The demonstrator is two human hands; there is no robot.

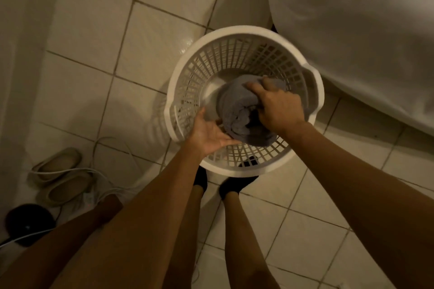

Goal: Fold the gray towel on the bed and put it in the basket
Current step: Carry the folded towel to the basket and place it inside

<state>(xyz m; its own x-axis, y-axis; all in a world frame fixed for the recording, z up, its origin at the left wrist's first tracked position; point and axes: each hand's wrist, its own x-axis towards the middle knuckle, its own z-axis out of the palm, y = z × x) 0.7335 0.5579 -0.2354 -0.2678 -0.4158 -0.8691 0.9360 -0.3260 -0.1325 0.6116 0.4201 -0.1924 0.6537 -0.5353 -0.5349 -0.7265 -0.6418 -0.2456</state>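
Observation:
The folded gray towel [237,110] is inside the round white slatted basket [234,51], which stands on the tiled floor beside the bed. My right hand [277,105] presses down on top of the towel with its fingers curled around the bundle. My left hand [209,132] is palm up under the towel's near left edge, fingers spread and touching the cloth. Both forearms reach down over the basket's near rim. The towel's underside is hidden.
The bed with white sheets [352,30] fills the upper right, right next to the basket. A pair of beige slippers [61,176], white cables [105,148] and a dark round object [28,220] lie on the floor at the left. My feet in black socks [232,185] stand just before the basket.

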